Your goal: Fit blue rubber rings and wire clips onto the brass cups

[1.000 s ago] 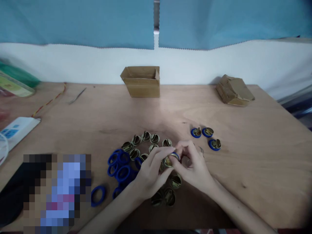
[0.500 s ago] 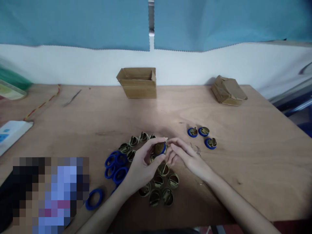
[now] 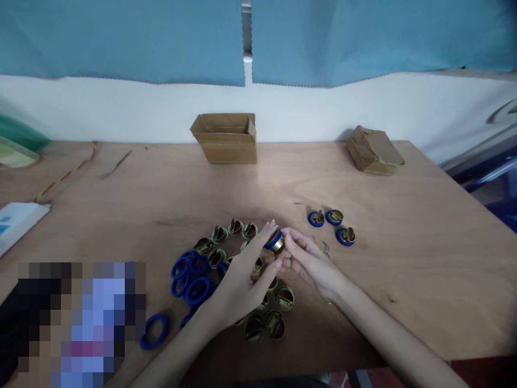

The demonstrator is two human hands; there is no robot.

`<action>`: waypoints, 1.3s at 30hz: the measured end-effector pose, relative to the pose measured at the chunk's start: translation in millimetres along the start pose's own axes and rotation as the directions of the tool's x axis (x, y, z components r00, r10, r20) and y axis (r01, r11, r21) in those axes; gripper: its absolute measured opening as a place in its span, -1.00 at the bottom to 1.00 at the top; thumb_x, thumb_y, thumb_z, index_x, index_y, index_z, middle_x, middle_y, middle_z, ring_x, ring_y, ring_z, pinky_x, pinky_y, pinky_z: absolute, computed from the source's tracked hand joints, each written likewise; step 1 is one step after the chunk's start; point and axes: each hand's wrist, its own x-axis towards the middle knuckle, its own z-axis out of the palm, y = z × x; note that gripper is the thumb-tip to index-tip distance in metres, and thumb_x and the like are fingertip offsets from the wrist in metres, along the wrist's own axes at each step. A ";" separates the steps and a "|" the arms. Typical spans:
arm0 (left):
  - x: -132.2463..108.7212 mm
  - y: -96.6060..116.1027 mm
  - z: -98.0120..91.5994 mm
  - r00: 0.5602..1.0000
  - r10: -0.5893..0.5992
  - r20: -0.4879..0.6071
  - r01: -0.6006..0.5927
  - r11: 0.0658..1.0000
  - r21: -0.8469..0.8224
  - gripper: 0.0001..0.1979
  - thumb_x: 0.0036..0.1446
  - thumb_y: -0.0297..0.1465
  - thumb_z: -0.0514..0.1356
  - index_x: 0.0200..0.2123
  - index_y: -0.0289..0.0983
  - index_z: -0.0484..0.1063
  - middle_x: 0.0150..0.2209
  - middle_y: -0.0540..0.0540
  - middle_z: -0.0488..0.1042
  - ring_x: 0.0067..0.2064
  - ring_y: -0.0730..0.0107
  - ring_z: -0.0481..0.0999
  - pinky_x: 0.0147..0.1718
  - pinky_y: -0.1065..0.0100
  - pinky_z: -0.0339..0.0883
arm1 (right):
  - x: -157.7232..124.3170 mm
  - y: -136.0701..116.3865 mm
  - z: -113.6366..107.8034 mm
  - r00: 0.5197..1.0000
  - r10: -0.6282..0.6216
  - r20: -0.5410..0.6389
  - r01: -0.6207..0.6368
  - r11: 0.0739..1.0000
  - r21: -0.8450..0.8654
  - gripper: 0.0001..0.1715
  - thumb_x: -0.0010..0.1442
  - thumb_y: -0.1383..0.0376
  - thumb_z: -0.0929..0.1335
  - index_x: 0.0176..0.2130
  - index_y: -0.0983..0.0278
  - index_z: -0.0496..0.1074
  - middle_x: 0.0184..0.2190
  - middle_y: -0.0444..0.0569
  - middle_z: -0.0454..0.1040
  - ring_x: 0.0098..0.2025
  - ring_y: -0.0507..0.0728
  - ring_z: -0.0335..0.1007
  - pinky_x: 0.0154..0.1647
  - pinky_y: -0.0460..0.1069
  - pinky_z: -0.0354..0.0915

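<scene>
Both hands meet over the middle of the table around a round brass-coloured cap with a blue ring. My left hand curves around its left side, fingers against the blue ring and thumb below. My right hand pinches the brass end from the right. Under and beside my left hand lie several brass-coloured caps with metal clips inside, partly covered by it. Loose blue rings are heaped left of the caps, and a single blue ring lies nearer me.
Several ringed caps lie to the right, close to some thin wire pieces. At the back stand an open cardboard box and a crumpled carton. A white packet and a twisted cord are at left.
The cap has turned so its brass side faces right, and my right fingers have closed on it. My left hand has tilted and its fingers have straightened.
</scene>
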 end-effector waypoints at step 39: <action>-47.3 20.5 -62.1 0.980 0.102 -0.172 0.024 0.795 0.606 -0.77 0.37 -0.43 0.11 0.06 -0.24 0.39 -0.04 -0.18 0.60 0.01 0.11 0.58 0.04 0.09 0.46 | 12.8 -6.9 -35.3 0.776 -0.506 0.378 0.178 -0.399 -0.900 -0.68 0.39 0.40 0.21 0.02 0.42 0.47 -0.09 0.27 0.47 -0.10 0.33 0.39 -0.12 0.17 0.34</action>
